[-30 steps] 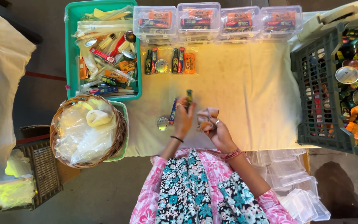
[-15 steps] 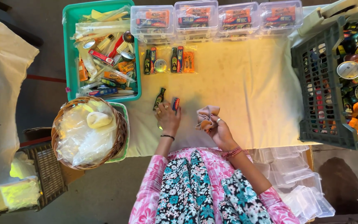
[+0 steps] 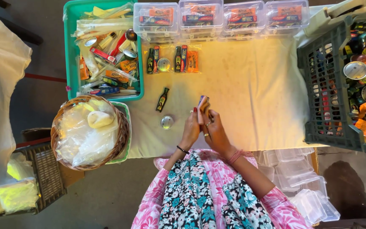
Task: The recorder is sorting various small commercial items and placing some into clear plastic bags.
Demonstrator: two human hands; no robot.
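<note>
My left hand (image 3: 191, 128) and my right hand (image 3: 214, 129) meet over the cream tablecloth (image 3: 250, 89), and both grip a small flat packet (image 3: 201, 106) held upright between them. A small dark green bottle (image 3: 162, 99) lies on the cloth just left of my hands. A little round silver tin (image 3: 167, 122) sits below it, close to my left hand. Farther back, two sets of small items (image 3: 172, 60) lie in a row: bottles, a tin and sachets.
A teal tray (image 3: 69, 51) of assorted small packets stands at the back left. Clear lidded boxes (image 3: 217, 17) line the far edge. A wicker basket (image 3: 121, 127) holds plastic bags at the left. A dark grey crate (image 3: 323, 93) of goods stands at the right. Empty clear boxes (image 3: 301, 178) lie below it.
The green bottle left my left hand and now lies on the cloth. My left hand came over to the right hand, and both now hold the packet.
</note>
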